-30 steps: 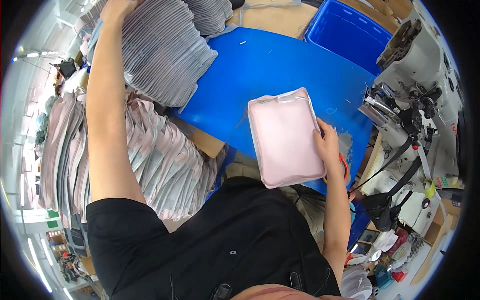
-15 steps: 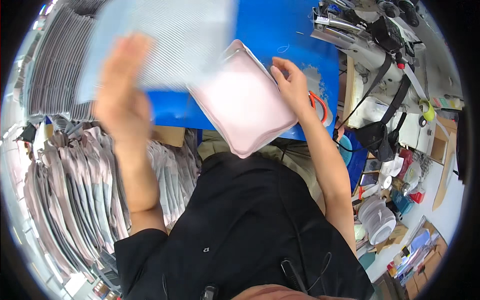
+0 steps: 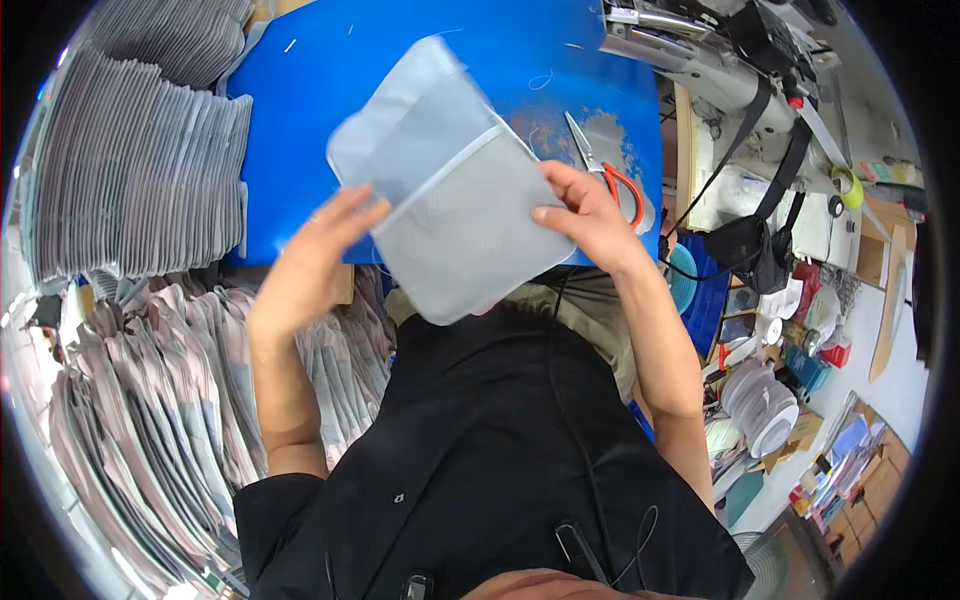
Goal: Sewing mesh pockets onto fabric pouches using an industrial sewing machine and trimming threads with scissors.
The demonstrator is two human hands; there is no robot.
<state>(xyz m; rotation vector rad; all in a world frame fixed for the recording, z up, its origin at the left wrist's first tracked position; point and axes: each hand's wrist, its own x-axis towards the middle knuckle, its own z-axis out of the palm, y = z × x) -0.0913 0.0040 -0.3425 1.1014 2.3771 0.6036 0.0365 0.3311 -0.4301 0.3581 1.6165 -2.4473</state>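
Note:
A grey fabric panel (image 3: pixel 465 210) with rounded corners and a mesh pocket is tilted over the table's near edge, in front of my body. My right hand (image 3: pixel 595 215) grips its right edge, thumb on top and fingers underneath. At the panel's left edge is my left hand (image 3: pixel 315 255), slightly blurred, its fingers stretched out over the border; whether they press on it I cannot tell. A small bit of pink (image 3: pixel 487 307) shows below the panel's lower edge. Beside my right hand lie orange-handled scissors (image 3: pixel 605 170).
Stacked grey panels (image 3: pixel 140 170) stand on the left of the blue table (image 3: pixel 300 100). Below them hangs a dense row of pink and grey pieces (image 3: pixel 170 400). A sewing machine (image 3: pixel 690 45) is at the far right, with a black pouch (image 3: pixel 745 240) near it. Loose threads lie on the table.
The pale ribbed sheet by my left hand has left its raised place at upper left. A grey mesh-pocket face now shows where the pink piece was. My left hand came down and right.

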